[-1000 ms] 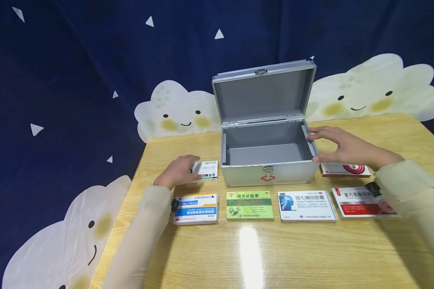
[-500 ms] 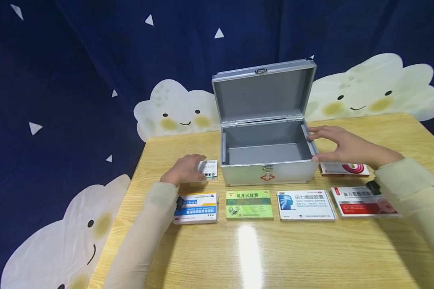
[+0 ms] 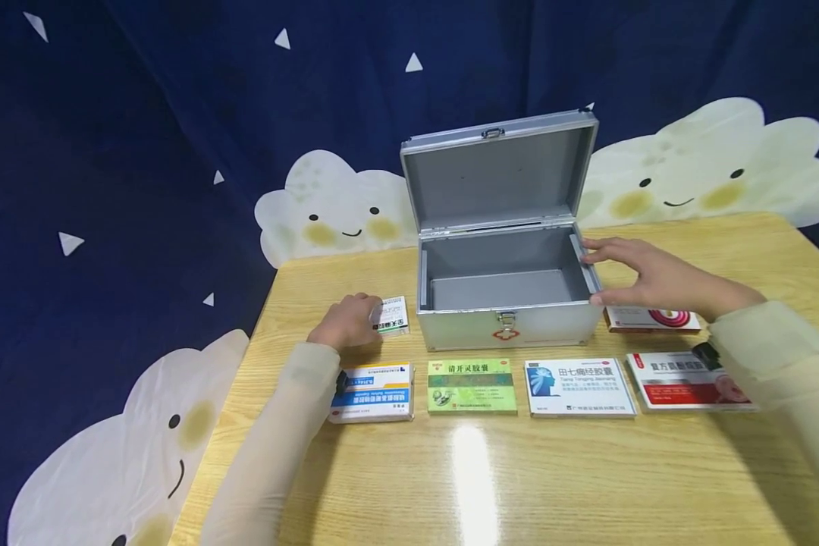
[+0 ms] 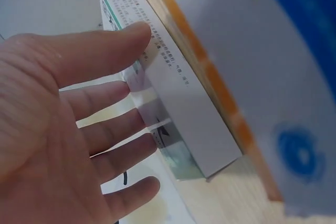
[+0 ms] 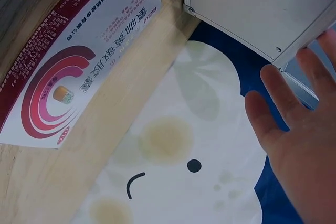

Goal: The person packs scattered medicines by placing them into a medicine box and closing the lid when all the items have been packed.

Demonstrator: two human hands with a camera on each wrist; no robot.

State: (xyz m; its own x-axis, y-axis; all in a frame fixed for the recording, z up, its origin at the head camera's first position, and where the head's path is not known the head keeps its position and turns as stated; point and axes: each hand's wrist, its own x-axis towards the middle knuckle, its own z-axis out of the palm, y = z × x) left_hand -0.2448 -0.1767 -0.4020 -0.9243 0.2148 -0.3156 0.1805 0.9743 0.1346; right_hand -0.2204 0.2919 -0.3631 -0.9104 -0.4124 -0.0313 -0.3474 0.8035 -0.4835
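Observation:
My left hand [image 3: 346, 321] holds a white medicine box [image 3: 393, 315] with a green stripe, left of the metal case. In the left wrist view the thumb lies on the side of this white box [image 4: 184, 98] and the fingertips are at its printed face. A silver first-aid case [image 3: 546, 327] with a red cross stands with its lid up, its grey interior bare. My right hand [image 3: 644, 274] rests on the case's right rim, fingers spread and thumb near the front corner. In the right wrist view its fingers lie against the case wall [image 5: 257, 9].
In front of the case lie a blue-orange box [image 3: 371, 394], a green box [image 3: 472, 387], a white-blue box [image 3: 578, 388] and a red-white box [image 3: 676, 383]. Another red-white box [image 3: 648, 318] lies beneath the right hand. A dark cloth [image 3: 143, 114] hangs behind the wooden table [image 3: 546, 485].
My left hand has moved right onto the white medicine box, and that box has shifted and turned slightly. The right hand stays at the case rim.

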